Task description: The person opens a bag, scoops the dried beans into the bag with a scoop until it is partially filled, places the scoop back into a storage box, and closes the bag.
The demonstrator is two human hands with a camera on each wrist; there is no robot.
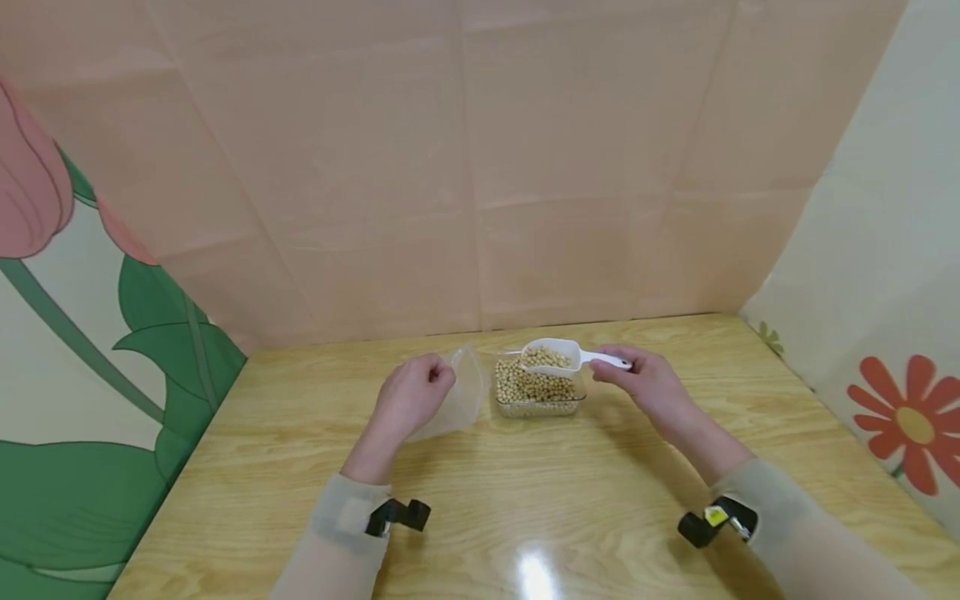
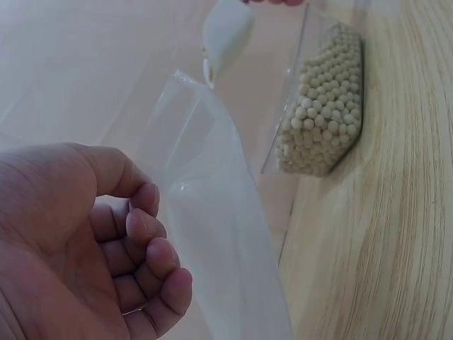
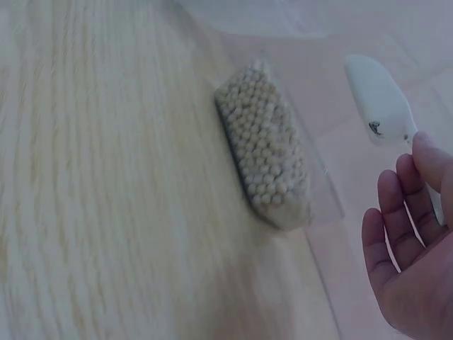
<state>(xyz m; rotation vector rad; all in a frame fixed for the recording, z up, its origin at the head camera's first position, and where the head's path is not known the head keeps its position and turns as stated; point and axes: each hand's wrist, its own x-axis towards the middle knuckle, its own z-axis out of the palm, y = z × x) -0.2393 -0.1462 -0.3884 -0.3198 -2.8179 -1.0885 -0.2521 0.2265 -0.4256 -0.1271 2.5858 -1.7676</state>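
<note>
While the right hand grasped the handle of a white scoop, the left hand, its fingers curled in, appeared to grip the edge of a translucent plastic bag; the exact contact was partly hidden. The scoop, loaded with pale round beans, was suspended over a clear rectangular container, and both wrist views showed its bowl apart from the contents below. The container stood on the wooden worktop, just to the right of the bag and near the pinkish backdrop, and was itself well filled. As for progress, the loading of the scoop was judged complete, since a heap of beans lay in its bowl. The emptying of that load was not yet done: no beans could be made out inside the bag, although the left hand partly concealed it in the head view. The work was therefore judged to stand at an early stage, with the bulk of the beans in the container.
</note>
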